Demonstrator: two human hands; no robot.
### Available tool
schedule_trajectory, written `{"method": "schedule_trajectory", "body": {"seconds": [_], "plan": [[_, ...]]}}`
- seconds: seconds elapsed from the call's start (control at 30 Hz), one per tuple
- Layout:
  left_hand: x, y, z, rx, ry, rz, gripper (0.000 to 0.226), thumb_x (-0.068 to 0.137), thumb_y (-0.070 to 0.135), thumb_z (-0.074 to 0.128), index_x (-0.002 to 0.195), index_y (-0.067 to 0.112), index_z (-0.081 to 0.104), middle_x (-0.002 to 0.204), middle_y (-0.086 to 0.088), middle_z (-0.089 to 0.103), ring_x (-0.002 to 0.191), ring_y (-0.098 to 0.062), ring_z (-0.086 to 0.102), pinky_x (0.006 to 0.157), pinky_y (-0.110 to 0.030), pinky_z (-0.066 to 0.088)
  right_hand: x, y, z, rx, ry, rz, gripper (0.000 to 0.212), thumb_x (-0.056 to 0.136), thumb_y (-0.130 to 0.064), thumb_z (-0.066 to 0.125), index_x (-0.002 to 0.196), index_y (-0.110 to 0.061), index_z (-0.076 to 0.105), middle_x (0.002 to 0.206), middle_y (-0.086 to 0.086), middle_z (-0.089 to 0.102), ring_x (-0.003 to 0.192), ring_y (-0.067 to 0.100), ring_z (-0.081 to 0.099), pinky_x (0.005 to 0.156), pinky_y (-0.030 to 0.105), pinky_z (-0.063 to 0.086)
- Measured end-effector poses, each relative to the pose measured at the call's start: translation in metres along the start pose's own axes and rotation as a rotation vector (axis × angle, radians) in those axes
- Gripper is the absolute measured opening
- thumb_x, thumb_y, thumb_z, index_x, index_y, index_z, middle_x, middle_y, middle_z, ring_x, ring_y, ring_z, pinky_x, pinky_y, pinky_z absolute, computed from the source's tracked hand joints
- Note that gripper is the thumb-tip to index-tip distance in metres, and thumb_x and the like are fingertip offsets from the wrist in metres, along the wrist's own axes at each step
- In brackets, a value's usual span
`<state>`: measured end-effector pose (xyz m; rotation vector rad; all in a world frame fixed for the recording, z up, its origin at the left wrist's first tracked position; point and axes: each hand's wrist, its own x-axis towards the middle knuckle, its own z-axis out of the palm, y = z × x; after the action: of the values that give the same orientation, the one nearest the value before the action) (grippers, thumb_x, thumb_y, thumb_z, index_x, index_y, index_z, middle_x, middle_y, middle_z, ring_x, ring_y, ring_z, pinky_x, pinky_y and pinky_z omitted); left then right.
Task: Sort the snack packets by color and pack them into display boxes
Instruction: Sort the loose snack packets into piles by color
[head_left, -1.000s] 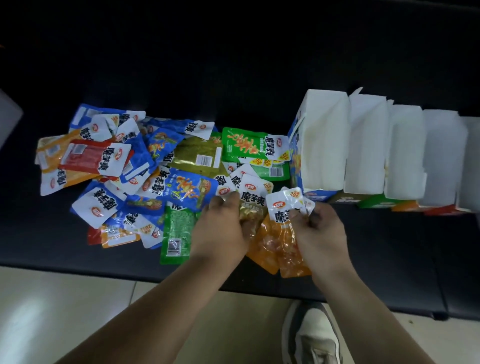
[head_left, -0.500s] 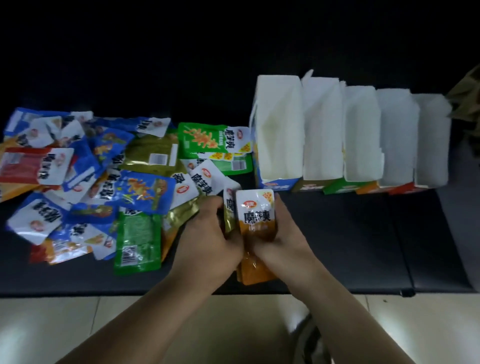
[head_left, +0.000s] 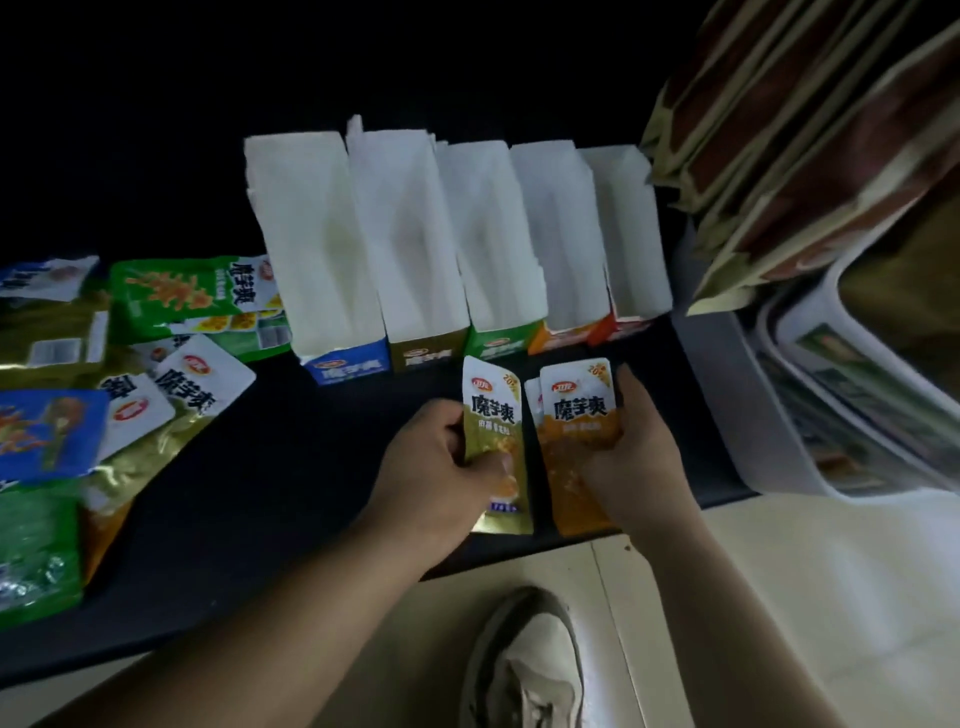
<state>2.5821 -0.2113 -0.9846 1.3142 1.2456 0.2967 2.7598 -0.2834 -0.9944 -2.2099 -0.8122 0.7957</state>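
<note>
Two colours held apart

The left hand grips a gold packet, the right hand grips orange packets, both just in front of the row of boxes. Loose packets lie left of that row.

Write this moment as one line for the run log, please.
left hand: holds olive packet | right hand: holds orange packets | display boxes: five in row, open | position: packets held in front of boxes

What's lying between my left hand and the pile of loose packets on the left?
Nothing: the head view shows only bare black surface between the left hand, gripping an olive packet, and the packet pile.
</note>
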Motion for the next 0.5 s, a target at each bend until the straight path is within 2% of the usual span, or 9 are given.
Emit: {"method": "schedule_trajectory", "body": {"seconds": [0.07, 0.13, 0.2, 0.23, 0.3, 0.4, 0.5], "plan": [[0.004, 0.001, 0.01, 0.119, -0.01, 0.028, 0.035, 0.088, 0.031, 0.081, 0.115, 0.035, 0.058, 0.092, 0.013, 0.074, 0.079, 0.003, 0.071, 0.066, -0.016, 0.051, 0.004, 0.006, -0.009, -0.058, 0.052, -0.097, 0.073, 0.083, -0.022, 0.081, 0.142, -0.042, 0.044, 0.127, -0.02, 0.065, 0.115, -0.002, 0.061, 0.101, 0.041, 0.054], [0.001, -0.008, 0.013, 0.363, -0.007, 0.1, 0.047, 0.086, 0.039, 0.081, 0.125, 0.034, 0.055, 0.105, 0.014, 0.07, 0.088, -0.003, 0.07, 0.072, -0.022, 0.056, 0.006, 0.017, -0.01, -0.136, 0.12, -0.176, 0.086, 0.081, -0.029, 0.084, 0.155, -0.036, 0.039, 0.147, -0.008, 0.054, 0.135, 0.013, 0.05, 0.109, 0.042, 0.046], [-0.007, -0.019, 0.01, 0.64, 0.034, 0.24, 0.053, 0.087, 0.039, 0.078, 0.133, 0.03, 0.053, 0.123, 0.011, 0.055, 0.103, -0.011, 0.063, 0.082, -0.034, 0.058, 0.003, 0.03, -0.004, -0.161, 0.196, -0.227, 0.069, 0.082, -0.028, 0.085, 0.145, -0.028, 0.057, 0.153, 0.003, 0.052, 0.141, 0.025, 0.046, 0.112, 0.044, 0.043], [-0.011, -0.022, 0.01, 0.739, 0.048, 0.334, 0.052, 0.087, 0.036, 0.077, 0.133, 0.026, 0.055, 0.127, 0.009, 0.049, 0.108, -0.014, 0.059, 0.084, -0.036, 0.058, -0.001, 0.038, 0.0, -0.195, 0.245, -0.258, 0.054, 0.082, -0.025, 0.086, 0.134, -0.024, 0.068, 0.151, 0.008, 0.054, 0.141, 0.031, 0.047, 0.112, 0.048, 0.044], [-0.016, -0.029, 0.008, 0.855, 0.062, 0.504, 0.048, 0.083, 0.029, 0.079, 0.127, 0.021, 0.063, 0.135, 0.004, 0.048, 0.116, -0.021, 0.056, 0.085, -0.041, 0.059, -0.009, 0.052, 0.01, -0.241, 0.274, -0.346, 0.037, 0.081, -0.014, 0.085, 0.116, -0.019, 0.077, 0.145, 0.01, 0.059, 0.137, 0.038, 0.05, 0.109, 0.056, 0.046], [-0.012, -0.046, 0.013, 0.985, 0.023, 0.638, 0.051, 0.083, 0.024, 0.08, 0.132, 0.019, 0.066, 0.152, -0.004, 0.051, 0.136, -0.03, 0.052, 0.1, -0.052, 0.055, -0.015, 0.069, 0.016, -0.229, 0.257, -0.436, 0.038, 0.079, -0.001, 0.082, 0.113, -0.016, 0.078, 0.145, 0.012, 0.058, 0.132, 0.042, 0.055, 0.105, 0.06, 0.048], [-0.011, -0.056, 0.025, 1.036, -0.03, 0.662, 0.055, 0.097, 0.034, 0.055, 0.15, 0.023, 0.047, 0.165, -0.001, 0.034, 0.153, -0.029, 0.031, 0.119, -0.052, 0.034, -0.011, 0.074, 0.012, -0.3, 0.318, -0.439, 0.04, 0.079, -0.001, 0.08, 0.114, -0.021, 0.079, 0.146, 0.014, 0.059, 0.129, 0.043, 0.058, 0.104, 0.063, 0.046]]}}
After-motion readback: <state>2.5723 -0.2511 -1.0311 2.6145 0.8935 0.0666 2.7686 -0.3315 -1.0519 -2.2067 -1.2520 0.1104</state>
